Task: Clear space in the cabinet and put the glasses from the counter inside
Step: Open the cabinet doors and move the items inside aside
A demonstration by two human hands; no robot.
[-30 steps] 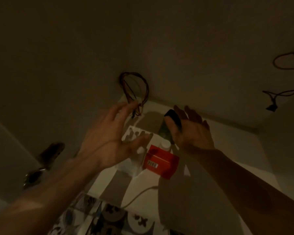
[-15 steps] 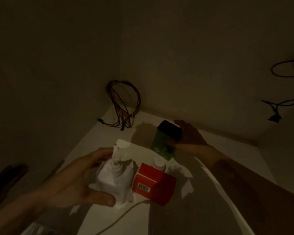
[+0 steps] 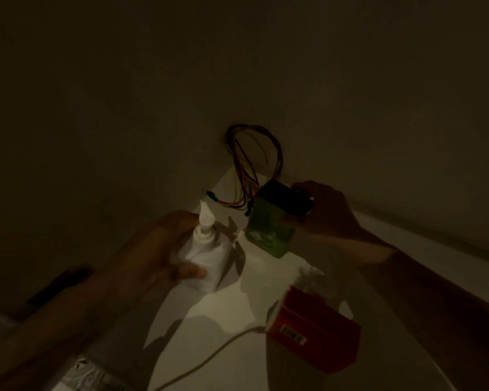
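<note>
Left hand [image 3: 156, 258] wrapped round white plastic pump bottle [image 3: 206, 249], thumb across front; likely shifting it toward back corner to free white cabinet shelf [image 3: 266, 283]. Right hand [image 3: 325, 215] pinches green box with black lid [image 3: 274, 224], tilted, lifted near coloured wire loop [image 3: 251, 165]. Red carton [image 3: 314, 334] stands in front, white cable [image 3: 209, 359] beside. Glasses, counter out of view. Dim light; labels unreadable.

Single head-worn view, wide-angle. Looks forward and down into dim cabinet corner; white shelf [image 3: 280, 280] fills lower centre and right of frame, dark walls upper half. Close range: both forearms enter from lower left and lower right corners. No second view to overlap.
</note>
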